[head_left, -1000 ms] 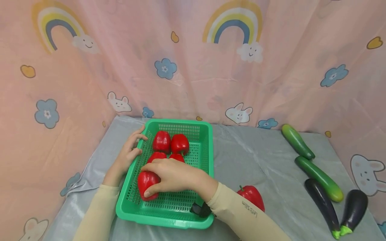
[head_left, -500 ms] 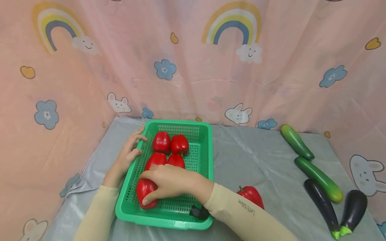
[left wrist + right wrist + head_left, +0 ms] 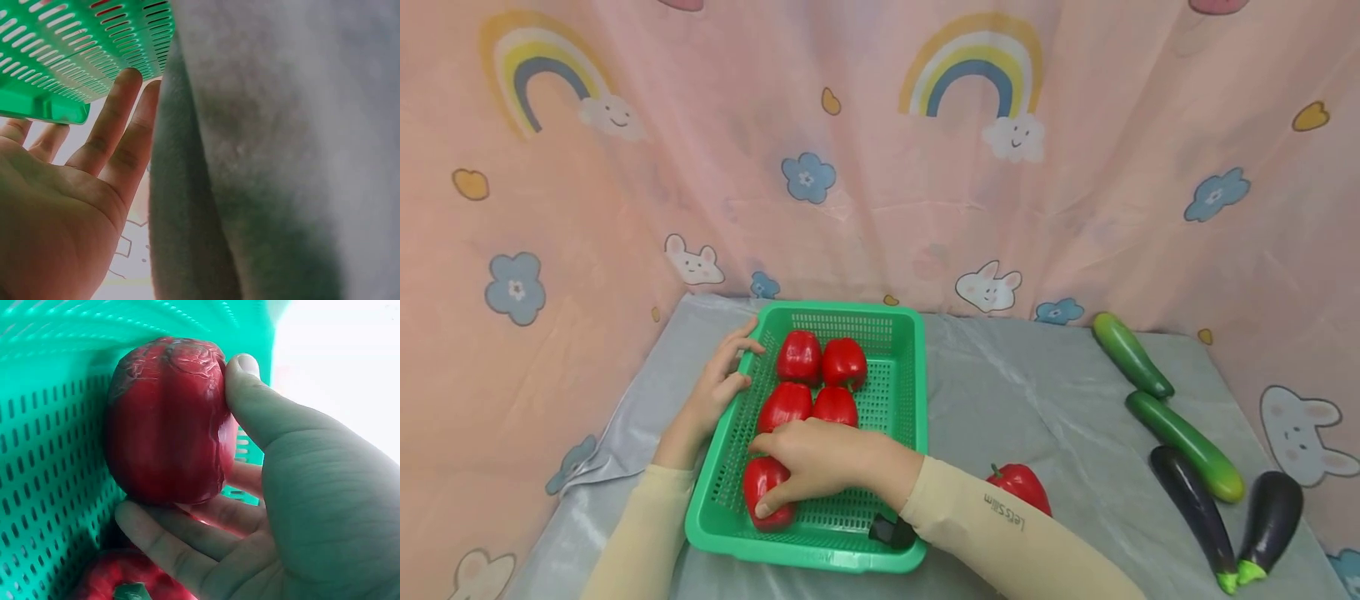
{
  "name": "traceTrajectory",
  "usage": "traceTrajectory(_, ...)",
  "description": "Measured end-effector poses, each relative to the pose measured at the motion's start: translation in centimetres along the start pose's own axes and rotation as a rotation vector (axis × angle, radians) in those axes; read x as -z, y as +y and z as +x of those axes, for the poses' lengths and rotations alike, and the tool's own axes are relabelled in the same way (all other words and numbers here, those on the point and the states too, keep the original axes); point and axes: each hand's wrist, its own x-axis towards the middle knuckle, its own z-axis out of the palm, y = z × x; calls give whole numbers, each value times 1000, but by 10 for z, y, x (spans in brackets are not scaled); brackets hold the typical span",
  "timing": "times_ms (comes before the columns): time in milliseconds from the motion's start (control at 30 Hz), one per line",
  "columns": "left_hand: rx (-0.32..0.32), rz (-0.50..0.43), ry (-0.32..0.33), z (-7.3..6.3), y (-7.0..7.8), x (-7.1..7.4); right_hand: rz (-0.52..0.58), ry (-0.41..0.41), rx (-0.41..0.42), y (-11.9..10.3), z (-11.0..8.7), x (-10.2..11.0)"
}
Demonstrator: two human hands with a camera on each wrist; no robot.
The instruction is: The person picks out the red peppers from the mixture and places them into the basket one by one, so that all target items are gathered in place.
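My right hand (image 3: pixel 823 454) holds a shiny red bell pepper (image 3: pixel 766 492) low in the near left part of the green basket (image 3: pixel 805 554). In the right wrist view the thumb lies along one side of this bell pepper (image 3: pixel 172 425), with the fingers at its other side and end. My left hand (image 3: pixel 711 396) rests at the basket's left rim; in the left wrist view, two of its fingers (image 3: pixel 115 119) stretch straight along the outer wall (image 3: pixel 87 44). Farther up the basket, several red bell peppers (image 3: pixel 800 357) lie in pairs.
Another red bell pepper (image 3: pixel 1021 487) lies on the grey cloth (image 3: pixel 1000 383), right of the basket and partly behind the right sleeve. At the far right are two zucchini (image 3: pixel 1187 446) and two eggplants (image 3: pixel 1270 525). A pink patterned curtain (image 3: pixel 880 217) stands behind.
My right hand has moved the held bell pepper toward the basket's near end, uncovering more of the two bell peppers behind it. The left hand stays at the rim.
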Motion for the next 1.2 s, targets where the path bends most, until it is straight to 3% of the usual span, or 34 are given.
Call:
traceTrajectory(667, 2, -9, -4, 1, -6, -1, 43, 3, -17, 5, -2, -3)
traceTrajectory(1200, 7, -3, -1, 0, -4, 2, -113, 119, -35, -12, -14, 10)
